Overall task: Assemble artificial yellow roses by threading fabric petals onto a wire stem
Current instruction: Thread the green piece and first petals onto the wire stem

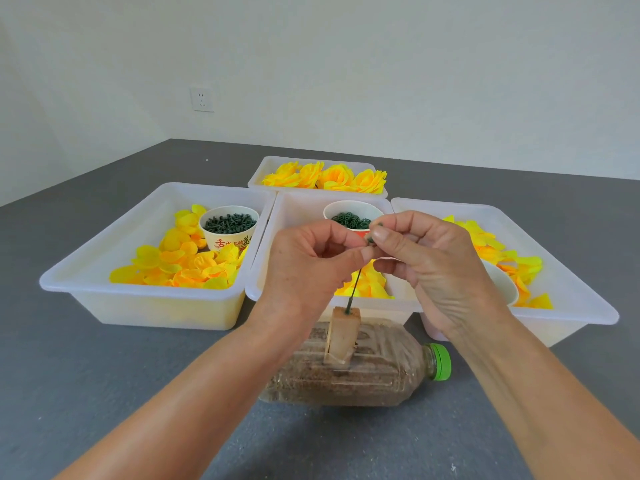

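1. The green wire stem stands nearly upright, tilted a little to the right, planted in a small wooden block; the block is fixed on top of a clear plastic bottle filled with brown grain, which lies on its side near the front edge of the grey worktop, its green cap pointing right.
2. The left hand has its fingers curled, thumb and forefinger pinched on the upper end of the wire stem.
3. The right hand meets it at the stem's tip, thumb and forefinger clamped on a small green plastic piece; whether the piece is already on the wire cannot be told.
4. Four white plastic trays sit behind the bottle: the left tray holds loose yellow fabric petals and a paper cup of dark green pieces; the middle tray holds more petals and a second cup of green rings; the right tray holds petals and a third cup, mostly hidden by the right hand.
5. The far tray, touching the middle tray's back edge, carries finished yellow roses.
6. A wall socket sits on the white wall beyond the worktop's back edge.
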Demonstrator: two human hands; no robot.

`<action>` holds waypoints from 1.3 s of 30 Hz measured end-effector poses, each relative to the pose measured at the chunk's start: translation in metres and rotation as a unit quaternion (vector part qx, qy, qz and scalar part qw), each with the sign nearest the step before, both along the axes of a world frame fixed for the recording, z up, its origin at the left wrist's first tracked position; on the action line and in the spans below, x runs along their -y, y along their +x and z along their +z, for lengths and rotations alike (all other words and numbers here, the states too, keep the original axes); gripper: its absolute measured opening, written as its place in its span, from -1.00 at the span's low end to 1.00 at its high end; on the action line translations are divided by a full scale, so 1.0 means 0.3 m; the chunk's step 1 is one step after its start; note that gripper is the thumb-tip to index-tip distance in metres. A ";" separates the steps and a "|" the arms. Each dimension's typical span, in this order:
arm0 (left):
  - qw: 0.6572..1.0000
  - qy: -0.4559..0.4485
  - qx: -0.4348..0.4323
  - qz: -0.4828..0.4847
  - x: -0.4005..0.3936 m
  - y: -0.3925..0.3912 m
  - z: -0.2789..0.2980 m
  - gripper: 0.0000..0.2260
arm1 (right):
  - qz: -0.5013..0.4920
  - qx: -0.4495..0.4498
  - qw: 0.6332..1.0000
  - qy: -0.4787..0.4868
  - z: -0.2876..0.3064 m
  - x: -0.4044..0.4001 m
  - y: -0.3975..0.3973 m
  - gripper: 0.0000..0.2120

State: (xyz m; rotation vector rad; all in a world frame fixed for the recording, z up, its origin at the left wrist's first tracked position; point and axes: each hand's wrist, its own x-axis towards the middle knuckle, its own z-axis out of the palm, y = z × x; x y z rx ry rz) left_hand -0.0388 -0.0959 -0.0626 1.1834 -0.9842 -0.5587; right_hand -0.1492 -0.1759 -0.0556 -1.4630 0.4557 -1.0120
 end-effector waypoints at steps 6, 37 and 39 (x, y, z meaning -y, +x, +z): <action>1.000 -0.003 0.003 -0.001 0.000 0.000 0.001 -0.85 | -0.005 -0.002 1.000 -0.014 0.000 -0.001 0.002 -0.84; 1.000 0.003 0.002 0.004 0.003 0.002 -0.011 -0.85 | 0.005 0.013 0.999 -0.040 -0.021 0.017 -0.005 -0.83; 1.000 0.008 0.004 0.006 0.002 0.003 -0.019 -0.84 | -0.007 0.011 0.998 -0.056 -0.027 0.016 -0.005 -0.83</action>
